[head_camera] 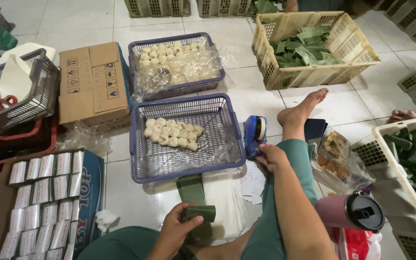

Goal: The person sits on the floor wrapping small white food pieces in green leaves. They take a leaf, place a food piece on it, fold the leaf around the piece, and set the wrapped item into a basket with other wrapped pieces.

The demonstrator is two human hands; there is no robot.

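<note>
Blue basket (227, 144) of pale dumplings (173, 133), apparently.

A closed cardboard box (94, 84) lies on the white tiled floor (256, 96), just left of a blue basket (176, 65) lined with plastic film and filled with pale dumplings. At the upper right a cream crate (314, 48) holds cut green leaves. A pink flask (350, 212) with a black lid lies on its side near a clear bag of brown snacks (335, 154). At the lower left an open box (44, 202) holds rows of white rolls.
</note>
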